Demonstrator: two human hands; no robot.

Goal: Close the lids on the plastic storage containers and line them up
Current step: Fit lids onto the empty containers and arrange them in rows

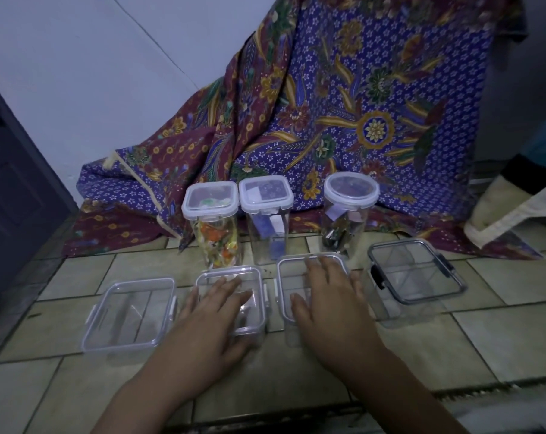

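Several clear plastic containers stand in a front row on the tiled floor. My left hand [213, 317] lies flat, fingers spread, on the lid of the second container [253, 277]. My right hand [328, 302] presses flat on the lid of the third container [289, 270]. The leftmost container [129, 314] has a clear lid on it. The rightmost container [417, 274] carries a grey-rimmed lid with dark clips. Behind stand three tall lidded jars: one with colourful contents [210, 208], a square one [267, 198] and a round one [350, 195].
A patterned purple and maroon cloth [343, 104] drapes behind the jars against the white wall. A dark door [12, 198] stands at the left. A pale fabric item [516, 208] lies at the right. Bare floor tiles [77, 386] lie in front of the row.
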